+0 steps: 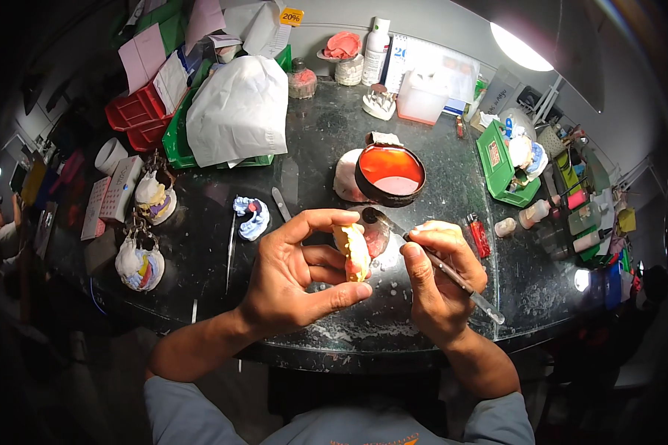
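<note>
Between the thumb and fingers of my left hand a yellowish dental cast with some pink on it is held upright on edge. My right hand grips a slim wax spatula like a pen. Its dark, spoon-like tip is close to the cast's upper right side; I cannot tell whether they touch. Beyond the hands stands a round dark pan of red molten wax. A pinkish round patch shows behind the cast. Left of my left hand lie a blue-white dental cast and a flat-handled tool.
Two articulators with casts stand at the left, near a white box. Green trays under white paper fill the back left. A red lighter and a green box are at the right. A lamp hangs above.
</note>
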{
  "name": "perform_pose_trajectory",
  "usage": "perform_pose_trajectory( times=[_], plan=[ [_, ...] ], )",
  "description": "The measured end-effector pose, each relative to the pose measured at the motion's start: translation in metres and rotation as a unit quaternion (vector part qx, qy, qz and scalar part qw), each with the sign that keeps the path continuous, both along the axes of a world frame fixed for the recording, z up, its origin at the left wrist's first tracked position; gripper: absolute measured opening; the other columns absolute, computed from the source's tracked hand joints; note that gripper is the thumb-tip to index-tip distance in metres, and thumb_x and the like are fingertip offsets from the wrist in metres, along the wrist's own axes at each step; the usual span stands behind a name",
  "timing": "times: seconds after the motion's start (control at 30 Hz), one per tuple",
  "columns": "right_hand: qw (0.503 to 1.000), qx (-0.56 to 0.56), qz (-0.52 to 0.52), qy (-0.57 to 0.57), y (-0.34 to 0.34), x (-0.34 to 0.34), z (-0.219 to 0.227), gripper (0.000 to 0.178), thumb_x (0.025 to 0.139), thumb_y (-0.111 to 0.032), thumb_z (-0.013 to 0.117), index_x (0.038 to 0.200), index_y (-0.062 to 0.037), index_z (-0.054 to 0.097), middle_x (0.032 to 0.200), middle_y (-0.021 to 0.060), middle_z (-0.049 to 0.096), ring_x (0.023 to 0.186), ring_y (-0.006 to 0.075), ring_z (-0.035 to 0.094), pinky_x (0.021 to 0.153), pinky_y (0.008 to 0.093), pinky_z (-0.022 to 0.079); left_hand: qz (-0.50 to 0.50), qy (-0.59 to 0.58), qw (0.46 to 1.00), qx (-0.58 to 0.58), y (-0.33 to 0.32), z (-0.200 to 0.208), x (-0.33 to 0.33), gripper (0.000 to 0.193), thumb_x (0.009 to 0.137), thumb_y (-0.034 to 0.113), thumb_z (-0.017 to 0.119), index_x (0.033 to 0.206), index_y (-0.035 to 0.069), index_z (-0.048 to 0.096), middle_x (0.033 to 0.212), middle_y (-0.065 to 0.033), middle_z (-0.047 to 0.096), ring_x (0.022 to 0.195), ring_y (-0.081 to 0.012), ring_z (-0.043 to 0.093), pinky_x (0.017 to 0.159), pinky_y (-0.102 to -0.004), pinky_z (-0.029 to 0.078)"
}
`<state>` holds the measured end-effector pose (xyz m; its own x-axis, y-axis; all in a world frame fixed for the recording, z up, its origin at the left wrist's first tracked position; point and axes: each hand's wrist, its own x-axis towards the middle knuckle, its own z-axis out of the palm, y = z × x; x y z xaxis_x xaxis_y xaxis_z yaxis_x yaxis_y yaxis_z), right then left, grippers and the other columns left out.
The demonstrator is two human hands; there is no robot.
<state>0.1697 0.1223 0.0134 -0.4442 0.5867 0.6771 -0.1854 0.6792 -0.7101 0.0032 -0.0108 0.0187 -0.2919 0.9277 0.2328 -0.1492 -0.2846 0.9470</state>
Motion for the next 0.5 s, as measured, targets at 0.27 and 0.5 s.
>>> perform_pose_trajectory(
  times=[0.27, 0.5],
  plan=[
    [1.0, -0.011, 0.0, -0.007, -0.001, 0.003, 0.002, 0.013, 0.085, 0.003, 0.074, 0.098, 0.0029, 0.07, 0.09, 0.0133, 0.07, 0.085, 0.0238, 0.066, 0.076, 0.033, 0.053, 0.009, -0.1, 0.995, -0.007, 0.004, -0.001, -0.002, 0.038, 0.099, 0.003, 0.056, 0.135, -0.006, 0.051, 0.121, -0.0202, 0.06, 0.099, -0.0255, 0.071, 0.088, -0.0411, 0.064],
    [0.999, 0.008, 0.03, 0.04, -0.001, 0.012, 0.001, 0.019, 0.085, 0.006, 0.072, 0.102, 0.0037, 0.064, 0.093, 0.0149, 0.068, 0.094, 0.0269, 0.064, 0.086, 0.0378, 0.051, 0.087, 0.056, 0.989, 0.105, 0.003, -0.002, 0.007, 0.025, 0.095, -0.003, 0.063, 0.117, -0.004, 0.05, 0.116, -0.0176, 0.056, 0.098, -0.0207, 0.069, 0.087, -0.0362, 0.063]
  ],
)
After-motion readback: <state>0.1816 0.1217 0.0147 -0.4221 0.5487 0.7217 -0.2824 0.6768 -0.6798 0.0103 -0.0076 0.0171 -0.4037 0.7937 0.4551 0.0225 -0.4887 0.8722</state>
